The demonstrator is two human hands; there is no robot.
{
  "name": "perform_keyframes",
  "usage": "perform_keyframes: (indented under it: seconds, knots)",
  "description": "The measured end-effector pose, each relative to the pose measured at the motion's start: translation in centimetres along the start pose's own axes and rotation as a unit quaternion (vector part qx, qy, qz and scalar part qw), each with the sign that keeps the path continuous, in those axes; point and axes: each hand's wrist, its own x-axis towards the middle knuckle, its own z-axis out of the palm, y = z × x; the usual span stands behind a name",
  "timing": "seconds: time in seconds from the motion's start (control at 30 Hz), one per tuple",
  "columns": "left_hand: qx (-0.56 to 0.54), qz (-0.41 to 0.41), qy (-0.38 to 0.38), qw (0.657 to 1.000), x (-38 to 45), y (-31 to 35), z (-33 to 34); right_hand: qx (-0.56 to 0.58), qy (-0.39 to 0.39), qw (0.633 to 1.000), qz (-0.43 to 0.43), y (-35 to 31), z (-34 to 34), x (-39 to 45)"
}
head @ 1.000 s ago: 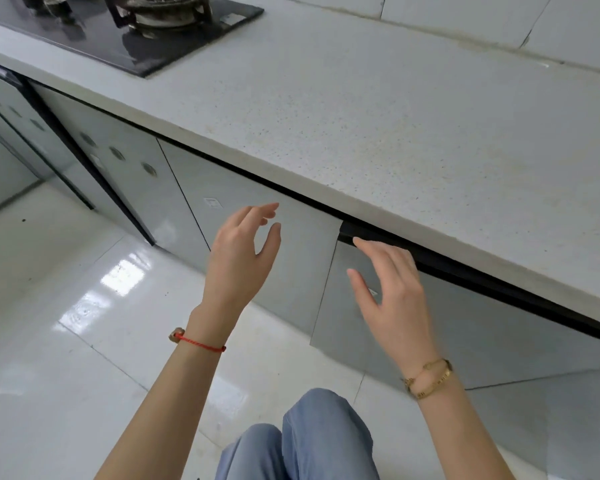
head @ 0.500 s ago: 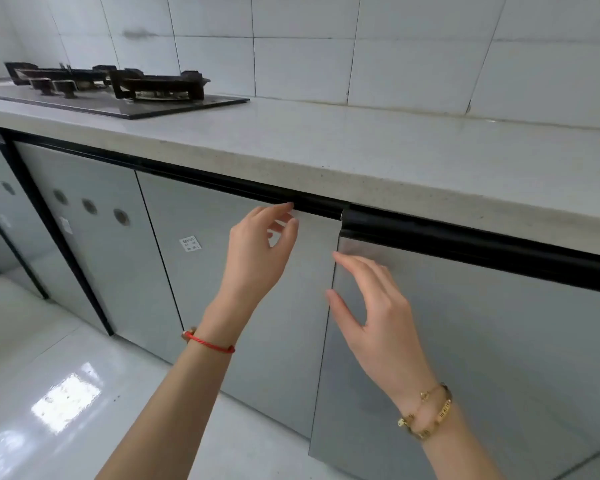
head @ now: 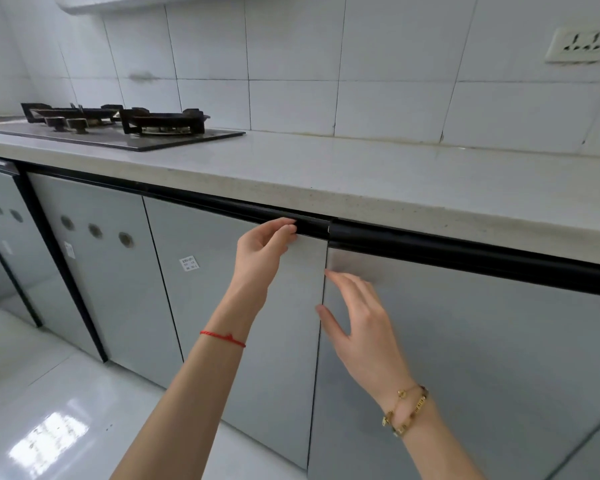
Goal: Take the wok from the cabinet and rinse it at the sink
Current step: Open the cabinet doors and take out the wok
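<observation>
Grey cabinet doors run under a pale countertop [head: 361,174]. My left hand [head: 262,254] reaches up to the black handle strip [head: 312,225] along the top of the middle cabinet door [head: 243,323]; its fingertips touch the strip's underside. My right hand [head: 359,323] hovers with spread fingers in front of the left edge of the right cabinet door [head: 482,358], which stands slightly ajar. No wok or sink is in view; the cabinet interior is hidden.
A black gas hob [head: 118,128] sits on the countertop at far left. More cabinet doors with round vents [head: 96,232] lie to the left. A wall socket [head: 581,45] is at upper right. Glossy tiled floor [head: 49,410] spreads below.
The view has dropped from above the counter to cabinet level. My left hand rose to the black handle strip. My right hand slid down from the strip along the right door's edge.
</observation>
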Motion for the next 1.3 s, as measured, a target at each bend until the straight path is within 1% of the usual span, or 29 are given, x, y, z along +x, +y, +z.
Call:
perform_keyframes:
  seconds: [0.1,0.2,0.3,0.37,0.47,0.53,0.6,0.63,0.7,0.83,0.93,1.07,1.3]
  knots:
    - [0.002,0.010,0.004,1.000,-1.1,0.3,-0.9,0.006,0.009,1.000,0.004,-0.2,0.4,-0.2]
    - [0.006,0.023,-0.002,1.000,-2.5,0.6,-2.0,0.016,-0.003,1.000,0.014,-0.9,1.1,-0.5]
    - [0.021,0.029,-0.006,0.999,-3.4,1.0,-3.1,0.061,-0.014,0.998,0.023,-1.6,2.0,-0.9]
    - [0.027,0.037,-0.009,0.999,-4.0,1.3,-3.8,0.091,0.000,0.996,0.019,-1.9,2.4,-1.3]
    - [0.069,0.080,0.008,0.994,-4.9,1.4,-4.8,0.101,0.015,0.995,0.003,-2.6,2.6,-2.0]
    - [0.154,0.156,0.047,0.975,-5.8,1.2,-5.7,0.103,0.015,0.994,-0.011,-3.3,2.8,-2.5]
    - [0.236,0.231,0.090,0.939,-6.7,1.0,-6.8,0.113,0.013,0.993,-0.028,-4.2,3.1,-3.1]
    - [0.258,0.253,0.101,0.927,-7.2,1.1,-7.3,0.120,0.012,0.992,-0.035,-4.6,3.3,-3.4]
    - [0.283,0.277,0.096,0.913,-8.2,1.2,-8.2,0.132,0.011,0.990,-0.046,-5.6,3.8,-4.1]
    - [0.324,0.302,0.088,0.892,-10.1,1.7,-10.4,0.141,0.002,0.987,-0.080,-7.6,5.1,-5.2]
    - [0.333,0.302,0.102,0.887,-11.4,2.3,-12.2,0.153,-0.015,0.982,-0.107,-9.3,6.0,-5.7]
    - [0.338,0.316,0.119,0.879,-13.1,3.4,-15.2,0.161,-0.059,0.975,-0.142,-12.3,7.5,-6.1]
    - [0.367,0.320,0.163,0.858,-15.5,5.3,-21.7,0.170,-0.106,0.951,-0.235,-17.5,11.1,-5.4]
